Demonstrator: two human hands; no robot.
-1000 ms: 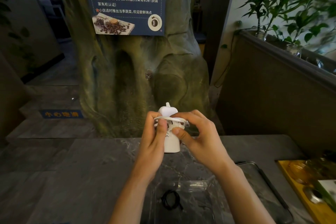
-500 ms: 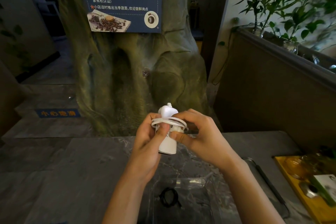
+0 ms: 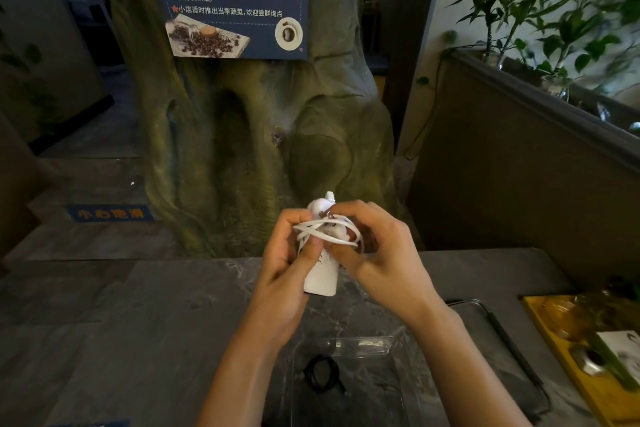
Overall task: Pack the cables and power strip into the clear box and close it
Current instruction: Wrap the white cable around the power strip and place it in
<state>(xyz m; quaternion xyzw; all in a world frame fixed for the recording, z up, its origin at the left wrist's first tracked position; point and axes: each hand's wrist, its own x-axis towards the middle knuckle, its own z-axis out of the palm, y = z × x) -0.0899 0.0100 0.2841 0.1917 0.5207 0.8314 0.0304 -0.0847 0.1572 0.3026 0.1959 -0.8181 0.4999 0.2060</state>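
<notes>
I hold a white power strip [image 3: 320, 276] upright above the table, its white cable [image 3: 325, 236] looped around its upper part. My left hand [image 3: 284, 274] grips the strip's body, thumb pressing the loops. My right hand [image 3: 377, 253] pinches the cable loops from the right side. Below my wrists stands the clear box [image 3: 391, 388], lid off, with a coiled black cable [image 3: 323, 373] lying on its bottom.
The clear lid [image 3: 505, 350] with a dark rim lies right of the box. A yellow tray [image 3: 554, 350] with glassware and a card sits at the far right. A fake tree trunk [image 3: 263, 135] rises beyond the grey stone table [image 3: 138, 322].
The cable loops have become more crossed and spread around the strip's top. Both hands stayed on the strip and shifted slightly; the strip tilted a little.
</notes>
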